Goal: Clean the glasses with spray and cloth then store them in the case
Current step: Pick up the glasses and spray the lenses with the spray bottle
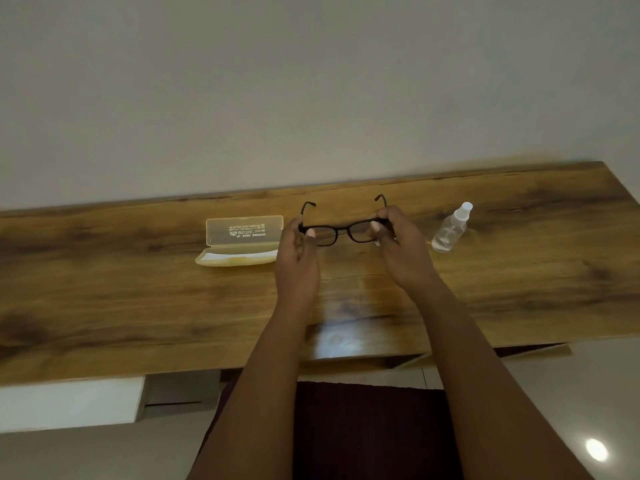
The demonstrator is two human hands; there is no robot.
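Black glasses (341, 231) are hanging above the wood table (138, 299), temples unfolded and pointing away; you are pinching one end of the frame in your left hand (297, 258) and the other in your right hand (398, 247). Left is lying the open case (242, 240), right the spray (452, 227).

The left hand (298, 258) and right hand (398, 251) cover both outer corners of the glasses (343, 232). The print on the open case (242, 239) lid is upside down and too small to read. Inside it, the white cloth (239, 253) shows only partly. The table (104, 289) runs past both side edges.
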